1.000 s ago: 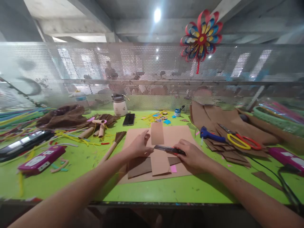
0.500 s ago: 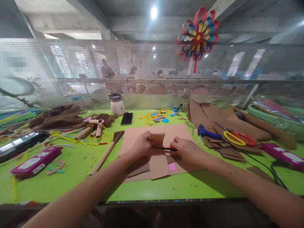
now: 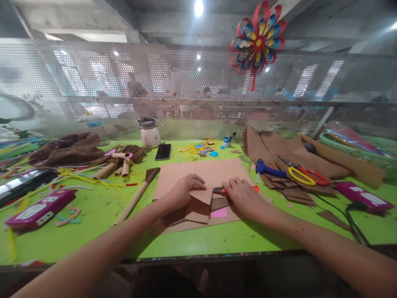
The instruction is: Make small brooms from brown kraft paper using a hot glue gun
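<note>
My left hand [image 3: 186, 190] holds a folded piece of brown kraft paper [image 3: 201, 207], thumb and fingers at its upper left edge. In my right hand [image 3: 243, 194] is a red-handled knife [image 3: 219, 190], its dark blade end pointing left beside the paper's right edge. The fingers cover most of its handle. Beneath both hands lies a larger light-brown sheet [image 3: 176, 171] with more brown paper pieces on it. A pink paper piece [image 3: 218, 212] shows to the right of the folded paper.
On the green table [image 3: 173, 248], a brown paper broom-like piece [image 3: 136, 198] and phone [image 3: 163, 152] lie left. Right are a blue glue gun [image 3: 269, 169], yellow-and-red scissors [image 3: 302, 176], brown paper stacks [image 3: 279, 147] and a purple box [image 3: 362, 196]. Another purple box [image 3: 40, 209] sits left.
The blade, earlier across the fold of the brown paper, is now at its right edge. My left fingers now lie over the folded top. The view has shifted slightly.
</note>
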{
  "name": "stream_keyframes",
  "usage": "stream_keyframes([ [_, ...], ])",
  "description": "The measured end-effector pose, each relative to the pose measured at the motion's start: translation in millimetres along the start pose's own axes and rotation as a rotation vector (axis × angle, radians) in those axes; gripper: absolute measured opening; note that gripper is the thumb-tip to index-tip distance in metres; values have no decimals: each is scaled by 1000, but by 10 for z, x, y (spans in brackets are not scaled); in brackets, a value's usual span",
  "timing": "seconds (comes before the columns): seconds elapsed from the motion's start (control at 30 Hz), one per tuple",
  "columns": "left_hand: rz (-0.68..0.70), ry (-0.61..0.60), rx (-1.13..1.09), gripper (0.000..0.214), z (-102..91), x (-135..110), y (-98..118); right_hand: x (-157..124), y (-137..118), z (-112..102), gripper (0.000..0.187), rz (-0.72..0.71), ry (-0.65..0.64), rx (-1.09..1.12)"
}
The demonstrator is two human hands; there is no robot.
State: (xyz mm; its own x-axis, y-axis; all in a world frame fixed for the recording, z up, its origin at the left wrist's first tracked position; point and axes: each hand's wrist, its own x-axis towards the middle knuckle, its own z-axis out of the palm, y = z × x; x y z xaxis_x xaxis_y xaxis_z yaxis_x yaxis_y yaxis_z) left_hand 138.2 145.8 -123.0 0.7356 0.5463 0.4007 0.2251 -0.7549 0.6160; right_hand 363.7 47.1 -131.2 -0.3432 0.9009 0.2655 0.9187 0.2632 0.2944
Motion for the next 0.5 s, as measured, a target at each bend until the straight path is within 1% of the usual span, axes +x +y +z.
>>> stream_keyframes([
  [0.07, 27, -79, 100, 37, -92, -76, 70, -19, -13, 7, 19, -8, -20, -5],
  [0.13, 34, -157, 164, 29, -187, -152, 149, -32, -21, -15, 19, -38, -35, 3],
  [0.2, 12, -251, 207, 28, -251, -205, 253, -32, -26, -55, 18, -76, -51, 15],
  [0.27, -51, -279, 296, 30, -242, -222, 387, -13, -31, -92, 16, -103, -79, 30],
  [0.33, -106, -291, 452, 35, -138, -212, 540, 22, -38, -113, 15, -119, -108, 56],
  [0.4, -89, -280, 602, 45, 35, -196, 677, 61, -44, -118, 15, -128, -124, 91],
  [0.47, -188, -225, 728, 51, 215, -191, 771, 89, -42, -115, 15, -130, -135, 132],
  [0.5, -215, -205, 770, 50, 285, -195, 798, 95, -37, -110, 15, -131, -139, 157],
])
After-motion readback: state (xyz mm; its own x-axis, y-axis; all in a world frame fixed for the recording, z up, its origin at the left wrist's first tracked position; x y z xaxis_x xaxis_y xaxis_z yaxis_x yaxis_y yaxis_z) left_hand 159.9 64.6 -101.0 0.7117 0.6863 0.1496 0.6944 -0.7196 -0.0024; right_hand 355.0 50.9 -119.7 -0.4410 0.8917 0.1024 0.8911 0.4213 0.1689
